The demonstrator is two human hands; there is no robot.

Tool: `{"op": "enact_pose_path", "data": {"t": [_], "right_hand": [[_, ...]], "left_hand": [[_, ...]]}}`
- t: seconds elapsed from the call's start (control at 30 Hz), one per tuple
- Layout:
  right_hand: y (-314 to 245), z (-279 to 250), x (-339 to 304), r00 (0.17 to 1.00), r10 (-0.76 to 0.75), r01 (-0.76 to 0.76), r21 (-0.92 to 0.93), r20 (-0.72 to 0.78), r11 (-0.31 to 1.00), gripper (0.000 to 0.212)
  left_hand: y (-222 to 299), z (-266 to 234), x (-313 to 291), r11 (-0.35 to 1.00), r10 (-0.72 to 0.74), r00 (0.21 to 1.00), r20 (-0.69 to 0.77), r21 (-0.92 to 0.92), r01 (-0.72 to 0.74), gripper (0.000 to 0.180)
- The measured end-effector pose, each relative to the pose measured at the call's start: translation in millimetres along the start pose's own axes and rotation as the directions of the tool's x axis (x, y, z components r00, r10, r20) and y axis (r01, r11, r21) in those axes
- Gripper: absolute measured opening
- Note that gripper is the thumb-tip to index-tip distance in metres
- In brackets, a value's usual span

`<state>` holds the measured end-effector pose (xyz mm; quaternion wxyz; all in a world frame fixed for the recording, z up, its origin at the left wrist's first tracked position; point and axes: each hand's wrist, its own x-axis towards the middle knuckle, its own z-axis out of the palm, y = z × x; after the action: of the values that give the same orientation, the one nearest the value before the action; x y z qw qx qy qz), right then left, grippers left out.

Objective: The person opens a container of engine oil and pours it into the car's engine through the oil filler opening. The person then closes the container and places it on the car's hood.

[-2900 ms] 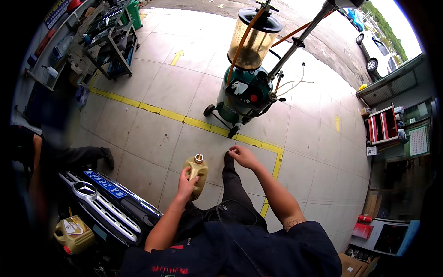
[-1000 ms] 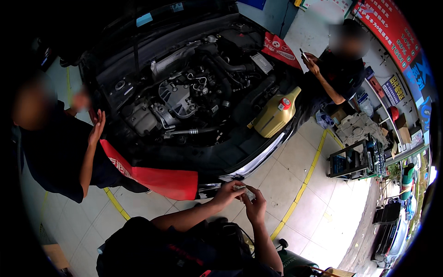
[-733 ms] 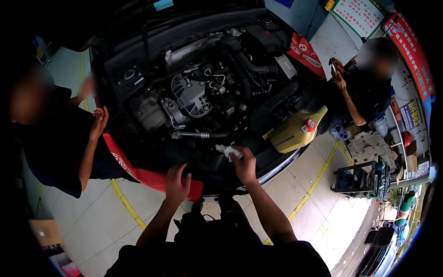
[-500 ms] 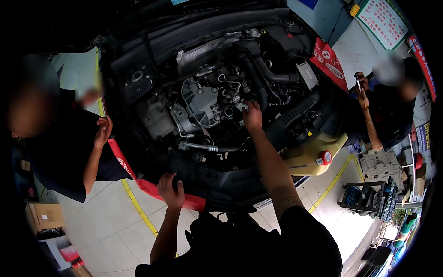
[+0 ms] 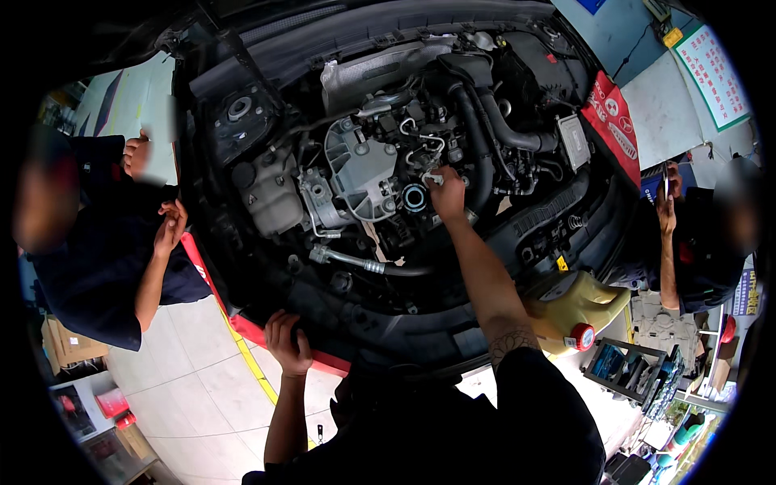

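My right hand [image 5: 449,196] reaches over the middle of a car's engine bay. Its fingers are pinched on a small pale crumpled piece [image 5: 434,177], too small to tell if cloth or paper. Just left of that hand is a round opening with a pale rim [image 5: 415,197] in the engine. The grey metal engine cover [image 5: 359,176] lies further left. On the car's front edge rests my left hand [image 5: 288,345], open, fingers stretched out beside a red fender cover [image 5: 255,333] and holding nothing.
A yellow jug with a red cap [image 5: 572,311] stands at the front edge, right of my right forearm. One person [image 5: 105,234] is at the left side; another, holding a phone [image 5: 667,180], is at the right. A black hose [image 5: 477,137] and coolant tank [image 5: 269,194] flank the engine.
The view has shifted, and the engine bay shows brighter. My right hand stays at the engine with the pale piece, and the round opening now shows more plainly. My left hand remains on the front edge.
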<state>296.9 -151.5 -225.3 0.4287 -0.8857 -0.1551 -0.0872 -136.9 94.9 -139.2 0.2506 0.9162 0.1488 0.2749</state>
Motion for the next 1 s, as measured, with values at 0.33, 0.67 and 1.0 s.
{"op": "enact_pose_path", "data": {"t": [0.33,0.67,1.0], "right_hand": [[-2,-21,5,0.992,0.121,-0.108,0.287,-0.029,0.952,0.024],[-4,-10,16,0.99,0.115,-0.115,0.003,0.076,0.993,0.027],[-13,-32,19,0.99,0.092,-0.09,-0.021,0.104,0.996,0.016]], "left_hand": [[2,-1,3,1.0,0.027,1.0,0.009,-0.01,-0.027,0.026],[1,-3,2,1.0,0.02,1.0,0.002,-0.017,-0.02,0.025],[1,1,1,1.0,0.0,0.998,-0.057,-0.011,-0.001,0.023]]}}
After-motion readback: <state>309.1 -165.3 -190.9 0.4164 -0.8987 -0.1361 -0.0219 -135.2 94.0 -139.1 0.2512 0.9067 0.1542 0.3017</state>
